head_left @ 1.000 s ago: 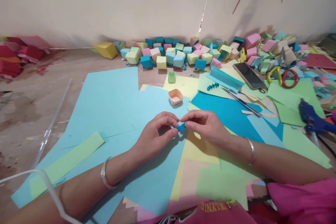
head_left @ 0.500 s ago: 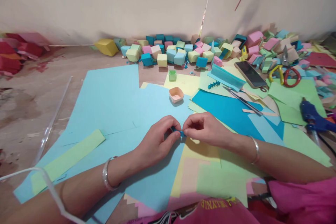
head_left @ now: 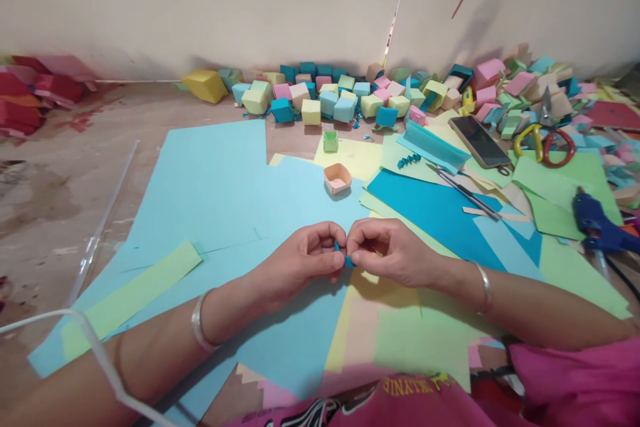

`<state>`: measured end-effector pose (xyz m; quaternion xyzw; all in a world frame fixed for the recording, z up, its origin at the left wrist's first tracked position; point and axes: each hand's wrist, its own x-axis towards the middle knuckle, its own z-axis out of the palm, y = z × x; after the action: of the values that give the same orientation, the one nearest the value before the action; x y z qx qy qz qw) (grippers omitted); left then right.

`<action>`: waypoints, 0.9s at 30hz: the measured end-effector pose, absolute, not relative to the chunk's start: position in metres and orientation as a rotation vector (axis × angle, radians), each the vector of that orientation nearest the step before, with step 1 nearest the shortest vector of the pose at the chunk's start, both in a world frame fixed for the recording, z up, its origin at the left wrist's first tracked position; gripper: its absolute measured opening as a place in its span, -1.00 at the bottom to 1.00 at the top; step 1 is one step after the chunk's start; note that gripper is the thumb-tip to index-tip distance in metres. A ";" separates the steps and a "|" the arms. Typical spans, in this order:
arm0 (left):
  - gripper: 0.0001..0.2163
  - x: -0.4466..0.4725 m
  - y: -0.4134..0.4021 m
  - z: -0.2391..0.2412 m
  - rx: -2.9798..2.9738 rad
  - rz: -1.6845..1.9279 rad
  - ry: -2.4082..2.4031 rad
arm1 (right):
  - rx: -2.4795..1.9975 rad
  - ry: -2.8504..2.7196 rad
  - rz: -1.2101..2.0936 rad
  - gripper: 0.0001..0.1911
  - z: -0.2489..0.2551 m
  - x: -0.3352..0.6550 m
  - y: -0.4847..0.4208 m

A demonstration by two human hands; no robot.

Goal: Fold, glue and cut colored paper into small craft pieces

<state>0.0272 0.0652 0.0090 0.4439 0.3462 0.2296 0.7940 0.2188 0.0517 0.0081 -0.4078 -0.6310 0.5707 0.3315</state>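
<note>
Between my fingertips is a small piece of blue paper [head_left: 349,262], mostly covered by the fingers. My left hand [head_left: 313,255] pinches it from the left, thumb in front. From the other side my right hand [head_left: 387,250] grips it, thumb and forefinger closed. Both hands are over a large light blue sheet [head_left: 215,180] and the yellow and green sheets beside it. Just beyond them stands an open peach paper box [head_left: 337,179], with a smaller green paper box [head_left: 331,141] behind it. A pale green strip [head_left: 135,300] lies to the left.
Folded paper cubes [head_left: 310,112] crowd the wall's foot. On the right lie a phone [head_left: 480,141], scissors with yellow and red handles [head_left: 559,149], a metal pointed tool [head_left: 465,192] and a blue glue gun [head_left: 600,220]. A white cable [head_left: 95,347] crosses above my left forearm.
My fingers have shifted slightly on the blue paper, and its left part now stands more upright. Both hands stay in nearly the same place. The view has moved a little.
</note>
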 end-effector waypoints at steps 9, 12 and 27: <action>-0.69 0.028 0.064 0.001 0.800 0.495 0.754 | -0.994 -1.726 1.271 -0.92 0.007 0.220 0.049; -0.68 0.028 0.062 0.000 0.728 0.485 0.713 | -0.960 -1.748 1.156 -0.92 0.006 0.219 0.048; -0.74 0.033 0.058 -0.009 0.654 0.617 0.727 | -0.969 -1.225 1.524 -0.85 -0.005 0.207 0.047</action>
<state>0.0329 0.0585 -0.0095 0.3092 0.3435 0.2916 0.8375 0.2065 0.0469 -0.0055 -0.3938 -0.4980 0.6196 0.4615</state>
